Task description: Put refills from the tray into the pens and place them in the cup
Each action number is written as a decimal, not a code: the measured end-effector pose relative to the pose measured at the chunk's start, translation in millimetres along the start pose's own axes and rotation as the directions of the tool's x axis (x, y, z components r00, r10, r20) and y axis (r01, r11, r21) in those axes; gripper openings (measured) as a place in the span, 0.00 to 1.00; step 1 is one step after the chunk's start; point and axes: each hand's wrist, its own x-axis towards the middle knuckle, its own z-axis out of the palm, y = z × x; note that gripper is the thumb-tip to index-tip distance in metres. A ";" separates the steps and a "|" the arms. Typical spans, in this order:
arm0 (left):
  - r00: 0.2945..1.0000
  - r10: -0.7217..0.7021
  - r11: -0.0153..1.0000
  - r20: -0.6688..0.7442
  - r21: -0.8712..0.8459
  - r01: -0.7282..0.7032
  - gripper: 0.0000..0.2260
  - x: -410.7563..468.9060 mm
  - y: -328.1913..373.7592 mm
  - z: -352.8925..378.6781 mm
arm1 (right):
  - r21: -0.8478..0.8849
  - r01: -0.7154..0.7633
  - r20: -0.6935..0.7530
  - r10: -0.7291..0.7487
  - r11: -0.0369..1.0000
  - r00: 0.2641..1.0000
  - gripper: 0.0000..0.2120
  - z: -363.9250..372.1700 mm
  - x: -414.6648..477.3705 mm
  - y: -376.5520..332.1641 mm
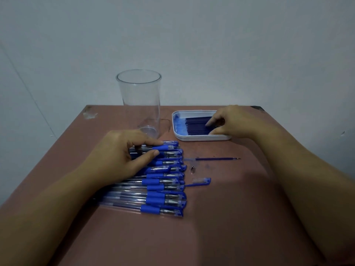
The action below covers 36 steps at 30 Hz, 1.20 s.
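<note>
Right now both hands are at work at once. The left hand [123, 150] lies curled over the far end of the row of pens [165, 189]. Its index finger runs along the end pen [171, 145] and its thumb is tucked in from the near side, so that pen sits pinched between them. The blue caps poke out just past the fingertips. It looks like a grip for lifting one pen out without disturbing the others.

The right hand [230, 121] reaches into the white tray [192, 139]. Its index finger and thumb are bent down and closed on the dark refills [194, 125], which lie side by side and run out leftward from the fingertips. I cannot tell whether a single refill has been separated yet.

Between the two hands, nearer the person than either set of fingers, the brown table [221, 237] carries three loose bits. They are a loose refill [217, 159], a small metal tip [192, 168] and a pen cap [201, 181], most likely one pen taken apart and left within easy reach.

The clear cup [139, 100] stands upright just beyond the left hand's knuckles and has nothing in it. I judge the task to be at its start, with pen and refill being fetched together to save a movement. The risk is pulling up several of the thin refills at once.
</note>
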 end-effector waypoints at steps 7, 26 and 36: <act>1.000 -0.002 1.000 -0.003 -0.010 0.002 0.13 1.0 0.4 -0.1 | 0.039 0.012 -0.007 -0.012 0.999 1.000 0.07 5.6 4.2 1.7; 0.996 0.025 0.999 -0.090 -0.033 -0.028 0.12 0.8 1.8 1.0 | 0.114 0.219 -0.329 -0.171 0.969 0.929 0.04 -20.6 -62.1 -30.0; 0.995 -0.011 1.000 -0.103 -0.028 0.008 0.12 -0.8 1.6 0.4 | 0.265 0.359 -0.525 -0.178 0.895 0.832 0.05 31.7 -87.0 -33.0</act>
